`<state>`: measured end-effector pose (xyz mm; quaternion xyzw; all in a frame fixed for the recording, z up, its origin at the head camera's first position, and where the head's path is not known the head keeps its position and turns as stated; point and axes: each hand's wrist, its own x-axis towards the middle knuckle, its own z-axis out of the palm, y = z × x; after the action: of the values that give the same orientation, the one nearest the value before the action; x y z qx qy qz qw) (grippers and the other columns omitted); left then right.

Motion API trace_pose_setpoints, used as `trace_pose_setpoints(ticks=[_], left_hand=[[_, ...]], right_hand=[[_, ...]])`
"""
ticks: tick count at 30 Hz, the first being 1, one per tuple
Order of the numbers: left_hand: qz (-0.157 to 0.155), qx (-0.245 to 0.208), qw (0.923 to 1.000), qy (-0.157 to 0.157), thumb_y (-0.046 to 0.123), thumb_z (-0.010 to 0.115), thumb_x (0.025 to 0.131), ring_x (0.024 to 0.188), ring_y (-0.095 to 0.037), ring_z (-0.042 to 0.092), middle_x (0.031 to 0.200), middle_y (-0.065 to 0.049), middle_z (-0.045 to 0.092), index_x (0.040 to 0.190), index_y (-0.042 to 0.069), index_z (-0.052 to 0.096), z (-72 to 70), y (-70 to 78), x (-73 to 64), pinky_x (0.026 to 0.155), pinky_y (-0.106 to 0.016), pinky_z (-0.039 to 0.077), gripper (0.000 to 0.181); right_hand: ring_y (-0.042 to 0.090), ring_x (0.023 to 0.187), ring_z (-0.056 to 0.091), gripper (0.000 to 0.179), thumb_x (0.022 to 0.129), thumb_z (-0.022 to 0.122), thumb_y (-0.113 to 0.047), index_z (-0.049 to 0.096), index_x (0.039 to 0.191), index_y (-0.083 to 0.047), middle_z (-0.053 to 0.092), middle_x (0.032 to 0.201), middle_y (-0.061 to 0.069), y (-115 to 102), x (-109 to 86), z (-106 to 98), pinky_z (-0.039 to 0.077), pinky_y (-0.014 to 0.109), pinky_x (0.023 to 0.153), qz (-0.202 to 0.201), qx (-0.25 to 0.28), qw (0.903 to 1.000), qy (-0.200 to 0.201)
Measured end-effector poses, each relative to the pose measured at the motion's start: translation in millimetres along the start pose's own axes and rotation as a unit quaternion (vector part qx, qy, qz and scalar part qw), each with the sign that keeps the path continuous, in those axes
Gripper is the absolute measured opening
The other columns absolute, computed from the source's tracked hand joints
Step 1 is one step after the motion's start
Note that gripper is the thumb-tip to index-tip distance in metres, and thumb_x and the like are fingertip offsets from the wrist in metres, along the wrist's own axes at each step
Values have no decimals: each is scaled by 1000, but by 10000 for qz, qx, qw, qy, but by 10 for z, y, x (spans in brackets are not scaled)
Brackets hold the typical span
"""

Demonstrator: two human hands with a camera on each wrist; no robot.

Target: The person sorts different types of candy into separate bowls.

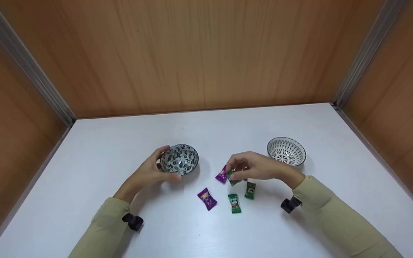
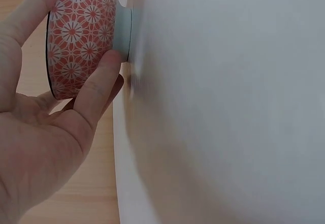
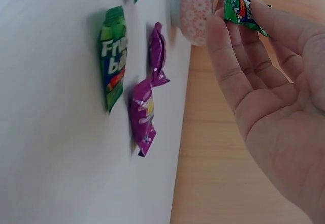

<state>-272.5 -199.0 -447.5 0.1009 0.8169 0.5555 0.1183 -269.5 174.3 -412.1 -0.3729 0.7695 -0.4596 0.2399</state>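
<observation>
My left hand gripped the left bowl, fingers curved wide, my right hand pinched a green sweet, another bowl stood at right

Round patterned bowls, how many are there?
2: the white round bowl with dark flowers inside, gripped by the left hand; and the white round bowl with dark dashes inside, on the white table, at right.

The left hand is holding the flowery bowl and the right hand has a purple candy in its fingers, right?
Not quite: the right hand has a green candy in its fingers, not a purple one, as the right wrist view shows. The left hand is indeed holding the flowery bowl.
</observation>
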Motion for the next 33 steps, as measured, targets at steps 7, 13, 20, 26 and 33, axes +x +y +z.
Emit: trace_pose_setpoints(ticks=[7,13,20,26,33], left_hand=[[39,65,10000,-29,24,97,67,138,-38,43,159,-17,30,160,10,24,-20,8,-3,114,-49,36,118],[3,257,9997,1,24,96,69,139,-39,40,158,-20,31,160,7,24,-34,23,-24,116,-51,33,118],[-32,380,9993,-57,24,94,73,135,-38,44,154,-20,35,160,8,23,-24,47,-25,114,-52,36,113],[-92,401,9991,-97,26,94,73,135,-35,43,160,-14,30,160,10,24,-37,18,-42,113,-50,37,113],[-173,328,9992,-140,27,94,73,133,-35,44,159,-13,31,160,12,22,-53,3,-59,111,-49,38,114]], right_hand=[[24,99,65,17,97,71,-15,70,112,-10,68,106,3,-94,284,8,56,35,89,75,-51,9999,132],[22,95,68,21,95,74,-15,72,114,-8,71,105,6,-194,546,40,58,36,87,339,209,9986,357],[23,94,71,23,95,73,-11,74,117,-5,72,105,8,-262,797,103,59,34,85,542,500,9951,652],[21,98,69,25,95,73,-10,73,118,-2,70,114,9,-295,986,221,59,32,85,674,760,9913,835],[20,102,69,21,93,75,-11,76,114,-9,70,115,3,-324,1180,373,60,31,84,750,904,9857,1209]])
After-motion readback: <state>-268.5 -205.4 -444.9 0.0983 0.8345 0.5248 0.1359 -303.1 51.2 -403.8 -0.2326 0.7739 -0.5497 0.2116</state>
